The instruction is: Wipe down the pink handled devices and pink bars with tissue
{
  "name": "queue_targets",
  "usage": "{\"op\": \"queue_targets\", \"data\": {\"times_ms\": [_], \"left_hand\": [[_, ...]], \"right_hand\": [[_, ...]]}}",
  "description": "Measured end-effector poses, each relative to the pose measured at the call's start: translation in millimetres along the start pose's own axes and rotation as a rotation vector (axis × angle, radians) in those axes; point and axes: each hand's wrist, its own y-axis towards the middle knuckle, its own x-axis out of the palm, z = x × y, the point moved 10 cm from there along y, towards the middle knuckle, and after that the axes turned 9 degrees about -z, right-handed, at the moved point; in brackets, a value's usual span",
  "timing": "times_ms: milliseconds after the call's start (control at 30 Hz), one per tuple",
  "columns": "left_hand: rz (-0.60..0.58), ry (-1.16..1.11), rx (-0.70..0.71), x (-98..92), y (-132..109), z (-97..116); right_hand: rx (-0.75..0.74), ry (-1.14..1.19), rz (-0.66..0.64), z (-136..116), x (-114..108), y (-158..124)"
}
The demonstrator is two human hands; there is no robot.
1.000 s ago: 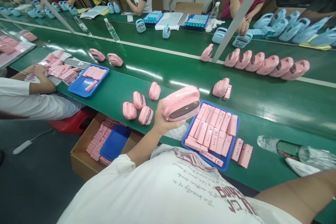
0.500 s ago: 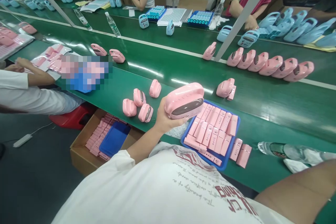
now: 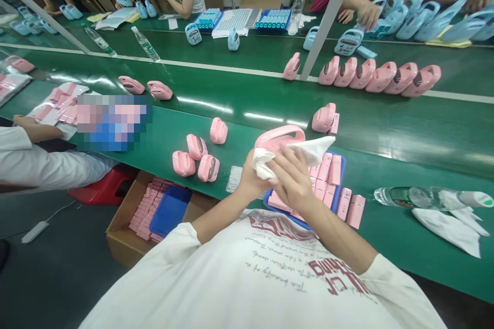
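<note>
My left hand [image 3: 250, 180] grips a pink plastic device with a loop handle [image 3: 280, 134] from its left side, in front of my chest. Pressed against the near face of that device is a crumpled white cloth or tissue [image 3: 318, 150], held under the fingers of my right hand [image 3: 291, 177]. Most of the device's front is hidden by the cloth and fingers. Beneath my hands lies a blue tray [image 3: 338, 196] with several pink rectangular pieces. Two more pink pieces [image 3: 355, 212] rest beside it on the green table.
Several pink devices [image 3: 196, 147] stand left of my hands, and others line the far strip [image 3: 380, 77]. A plastic bottle [image 3: 417, 198] and white tissues [image 3: 450, 231] lie at right. An open carton [image 3: 119, 239] is below left; co-workers sit left and opposite.
My right hand has come in from the right with the white cloth and now presses it on the device. The device has turned in my left hand, its dark window now hidden.
</note>
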Motion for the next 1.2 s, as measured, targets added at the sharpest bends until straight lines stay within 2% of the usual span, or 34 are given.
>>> {"op": "queue_targets", "data": {"times_ms": [133,200,267,333,433,567,633,700,767,867,933,1000,1067,1133,1200], "left_hand": [[0.033,-0.220,-0.092,-3.1,-3,-7],[0.046,-0.214,-0.120,-4.1,-3,-7],[0.036,-0.186,-0.136,-3.4,-2,-6],[0.022,-0.156,-0.118,-3.9,-1,-1],[-0.018,-0.164,-0.101,-5.8,2,7],[-0.202,-0.283,-0.166,2.6,7,7],[-0.327,-0.325,-0.206,11.8,6,5],[-0.439,-0.362,-0.251,21.8,1,2],[-0.503,-0.412,-0.294,28.9,-5,-2],[-0.575,-0.466,-0.338,36.6,-11,-6],[-0.616,-0.468,-0.350,39.7,-13,-8],[-0.637,-0.461,-0.363,41.6,-13,-10],[-0.619,-0.453,-0.381,42.3,-12,-13],[-0.557,-0.441,-0.373,41.1,-7,-17],[-0.477,-0.425,-0.336,38.7,-2,-19]], "right_hand": [[0.200,0.051,0.091,36,-13,-9],[0.173,0.064,0.017,32,-5,-7],[0.064,0.077,-0.035,19,2,-6],[0.092,0.131,0.018,23,-2,-8],[0.360,0.322,0.176,58,-12,-21],[0.719,0.653,0.283,96,-3,-42],[0.859,0.850,0.242,106,12,-47],[0.942,1.019,0.102,109,27,-46],[0.980,1.116,-0.070,108,33,-42],[0.937,1.131,-0.331,101,27,-29],[0.773,1.051,-0.545,87,20,-11],[0.547,0.861,-0.708,69,16,7],[0.373,0.564,-0.732,59,13,22],[0.265,0.283,-0.664,52,13,31],[0.145,0.142,-0.613,40,18,34]]}}
